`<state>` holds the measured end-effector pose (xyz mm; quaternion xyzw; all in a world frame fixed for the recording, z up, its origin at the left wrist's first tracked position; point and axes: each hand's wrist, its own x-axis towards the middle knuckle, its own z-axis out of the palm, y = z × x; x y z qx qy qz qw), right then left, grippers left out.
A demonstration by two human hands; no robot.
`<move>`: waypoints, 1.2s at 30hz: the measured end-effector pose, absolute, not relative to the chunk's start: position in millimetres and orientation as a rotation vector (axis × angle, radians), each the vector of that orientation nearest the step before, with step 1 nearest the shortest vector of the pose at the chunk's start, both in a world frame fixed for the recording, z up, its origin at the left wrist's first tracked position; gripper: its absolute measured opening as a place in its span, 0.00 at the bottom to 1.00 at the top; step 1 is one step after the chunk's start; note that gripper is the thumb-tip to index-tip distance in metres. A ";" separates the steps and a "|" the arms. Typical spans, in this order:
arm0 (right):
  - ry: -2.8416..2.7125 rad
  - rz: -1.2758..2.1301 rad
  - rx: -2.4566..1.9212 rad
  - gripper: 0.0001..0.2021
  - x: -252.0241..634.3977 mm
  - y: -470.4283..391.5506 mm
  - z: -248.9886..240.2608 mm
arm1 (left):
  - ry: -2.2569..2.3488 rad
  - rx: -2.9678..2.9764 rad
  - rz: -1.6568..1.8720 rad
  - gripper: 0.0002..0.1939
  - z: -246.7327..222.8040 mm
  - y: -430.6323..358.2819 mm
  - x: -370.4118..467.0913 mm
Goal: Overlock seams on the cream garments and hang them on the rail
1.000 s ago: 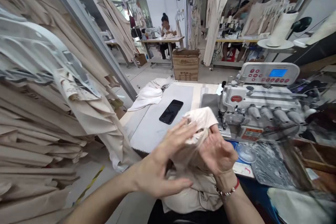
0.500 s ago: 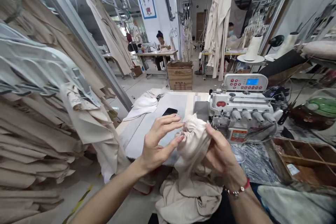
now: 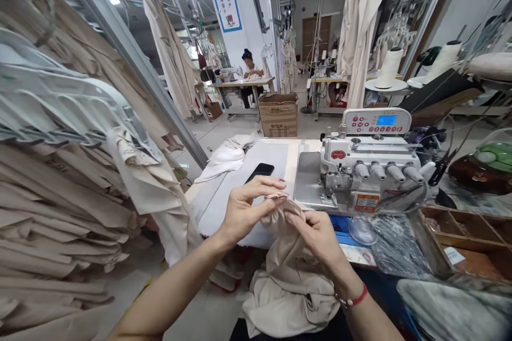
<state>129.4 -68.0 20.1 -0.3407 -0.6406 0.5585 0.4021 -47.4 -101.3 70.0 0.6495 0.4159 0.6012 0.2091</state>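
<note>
A beige garment lies bunched on my lap, its gathered upper end raised between my hands in front of the sewing table. My left hand pinches the gathered edge between thumb and fingers. On the other side, my right hand grips the same edge, thumb and fingertips pressed on the cloth. Just behind my hands stands a white overlock sewing machine with a lit control panel. Folds hide part of the fingertips.
A black phone and white cloth lie on the table. At right are a wooden compartment box and thread cones. Garments hang from a rack at left. A carton stands beyond; a person sits farther back.
The gathered end has been lowered and turned, flattening between my hands. My right hand has moved down and inward, its fingers now pinching the edge. The view has shifted slightly.
</note>
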 end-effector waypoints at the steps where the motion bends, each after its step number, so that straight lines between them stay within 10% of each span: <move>1: -1.602 1.372 -0.880 0.17 126.8 -69.2 17.0 | 1.165 1.903 1.743 0.06 73.9 -104.9 -48.2; 9: -1.751 1.799 -0.566 0.18 123.8 -74.9 28.0 | 1.137 2.998 1.251 0.13 125.9 -101.7 -84.9; 16: -1.692 0.570 -0.533 0.11 109.6 -70.5 38.2 | 1.287 2.572 1.551 0.10 119.7 -96.0 -81.9; 25: -1.829 1.070 -0.508 0.15 119.4 -63.7 27.2 | 1.541 2.595 1.300 0.09 100.3 -99.0 -79.6; 36: -1.914 -0.009 -0.761 0.19 115.4 -65.3 19.0 | 1.253 3.115 1.311 0.10 104.1 -81.9 -56.7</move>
